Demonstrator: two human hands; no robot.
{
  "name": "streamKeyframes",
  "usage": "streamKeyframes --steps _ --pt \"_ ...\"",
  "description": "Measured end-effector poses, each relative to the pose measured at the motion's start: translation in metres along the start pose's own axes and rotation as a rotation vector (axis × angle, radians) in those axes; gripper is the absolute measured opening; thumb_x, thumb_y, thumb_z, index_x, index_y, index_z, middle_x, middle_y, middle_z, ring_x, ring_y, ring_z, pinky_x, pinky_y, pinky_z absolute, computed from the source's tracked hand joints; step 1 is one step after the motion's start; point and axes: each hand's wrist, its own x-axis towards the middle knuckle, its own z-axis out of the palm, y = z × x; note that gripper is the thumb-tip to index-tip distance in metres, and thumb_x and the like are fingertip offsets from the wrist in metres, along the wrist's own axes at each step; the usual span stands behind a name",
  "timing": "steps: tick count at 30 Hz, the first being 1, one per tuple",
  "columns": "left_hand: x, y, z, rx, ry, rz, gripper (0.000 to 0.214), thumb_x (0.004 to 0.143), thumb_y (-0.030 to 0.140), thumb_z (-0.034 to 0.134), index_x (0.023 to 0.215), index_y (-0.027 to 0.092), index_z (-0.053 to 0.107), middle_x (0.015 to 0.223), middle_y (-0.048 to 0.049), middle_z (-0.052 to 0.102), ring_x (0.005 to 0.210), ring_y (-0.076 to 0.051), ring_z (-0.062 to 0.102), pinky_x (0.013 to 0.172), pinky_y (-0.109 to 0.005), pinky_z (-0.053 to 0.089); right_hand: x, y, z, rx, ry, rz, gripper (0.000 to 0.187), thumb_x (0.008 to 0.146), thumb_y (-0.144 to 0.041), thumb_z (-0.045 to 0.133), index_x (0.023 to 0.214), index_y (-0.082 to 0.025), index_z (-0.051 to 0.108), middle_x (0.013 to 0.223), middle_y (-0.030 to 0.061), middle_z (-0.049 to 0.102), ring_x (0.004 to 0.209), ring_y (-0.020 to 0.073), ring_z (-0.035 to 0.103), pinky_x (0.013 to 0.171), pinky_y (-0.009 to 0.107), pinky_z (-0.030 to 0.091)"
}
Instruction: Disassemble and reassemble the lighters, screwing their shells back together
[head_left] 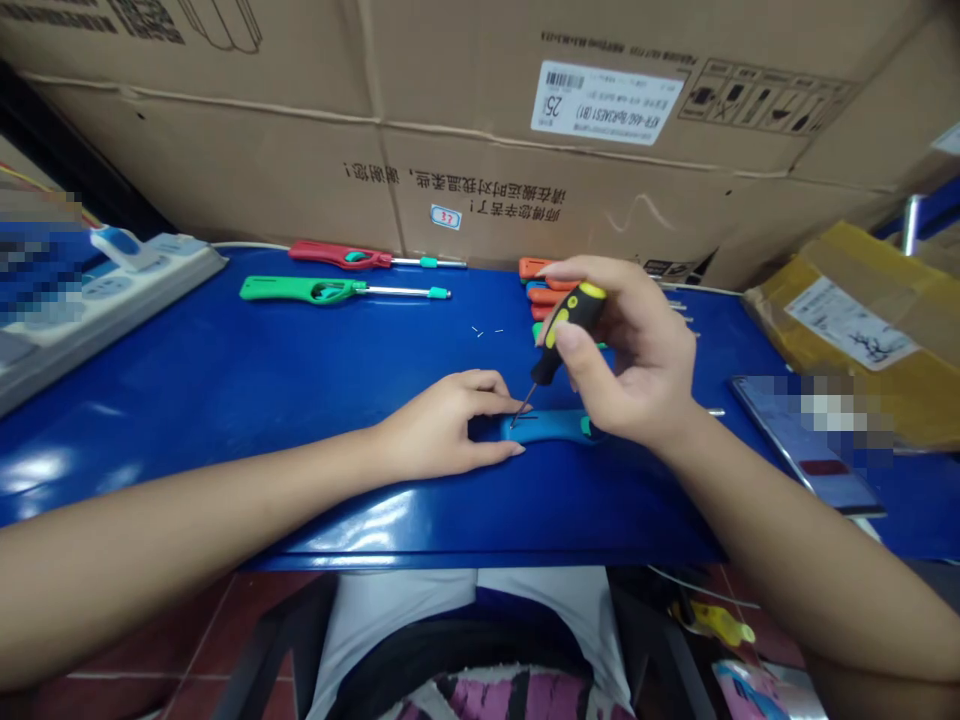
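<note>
Head view, right hand [637, 350] raised, curled (screwdriver [550, 360] tilted)

From my distant seat, I take my bearings from the wearer's curved, plain black cloth band [450, 648] across the lap. Just beyond it I see smooth, pale grey fabric trouser legs [390, 610] (nearly white in places), one to each side, with a dark blue patch [491, 606] between them. On its near side I find a patterned cloth garment [517, 697] in purple-pink, black and whitish blocks. Left and right of the band, the forearms [285, 490] are bare, without sleeves.
</note>
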Motion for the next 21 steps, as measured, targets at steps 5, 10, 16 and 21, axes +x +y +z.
streamKeyframes --steps 5,10,16,21 --pt "-0.001 0.001 -0.001 0.04 0.002 0.033 0.034 0.091 0.032 0.073 0.119 0.014 0.072 0.107 -0.0078 0.067 0.102 -0.02 0.064 0.097 -0.036 0.052 0.002 0.0 -0.001 -0.084 0.007 -0.119 0.027 0.096 -0.036 0.063 0.121 -0.027 0.063 0.106 0.0035 0.073 0.079 0.0179 0.071 0.067 0.033 0.064" --pt "-0.002 0.0 -0.001 0.081 -0.011 0.042 0.037 0.092 0.034 0.071 0.124 0.014 0.071 0.107 -0.0079 0.067 0.101 -0.02 0.064 0.095 -0.035 0.052 0.002 -0.004 -0.002 -0.014 -0.044 -0.113 0.033 0.101 -0.028 0.051 0.132 -0.024 0.059 0.114 0.0061 0.073 0.085 0.0184 0.074 0.069 0.032 0.064" --pt "-0.003 0.0 -0.001 0.099 0.019 0.059 0.035 0.091 0.033 0.072 0.123 0.017 0.071 0.107 -0.007 0.068 0.1 -0.021 0.065 0.094 -0.035 0.053 0.002 -0.007 -0.005 -0.118 -0.023 -0.257 0.029 0.103 -0.033 0.051 0.127 -0.024 0.064 0.106 0.004 0.077 0.087 0.0184 0.075 0.078 0.032 0.065" --pt "-0.002 0.001 -0.001 0.109 0.002 0.051 0.034 0.092 0.034 0.07 0.121 0.017 0.072 0.109 -0.0074 0.067 0.102 -0.021 0.065 0.095 -0.036 0.052 0.001 -0.013 -0.004 -0.032 -0.108 -0.179 0.036 0.103 -0.022 0.045 0.136 -0.021 0.057 0.121 0.0068 0.073 0.094 0.0186 0.076 0.085 0.035 0.065"
